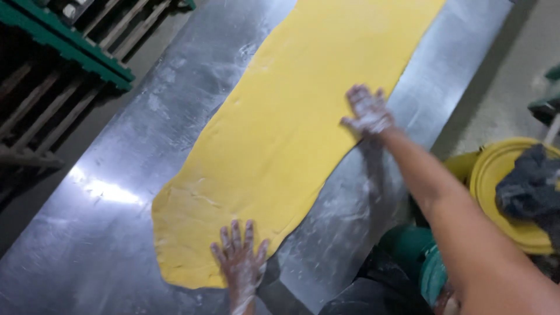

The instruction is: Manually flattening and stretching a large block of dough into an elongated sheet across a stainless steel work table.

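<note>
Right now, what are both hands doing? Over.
Left hand flat on dough sheet, near end. Right hand pressing right edge. Steel table floured.

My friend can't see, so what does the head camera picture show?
Two floury hands, left hand and right hand, press flat on a long yellow sheet of dough spread over a shiny metal table. A yellow plastic bucket stands beside it.
</note>
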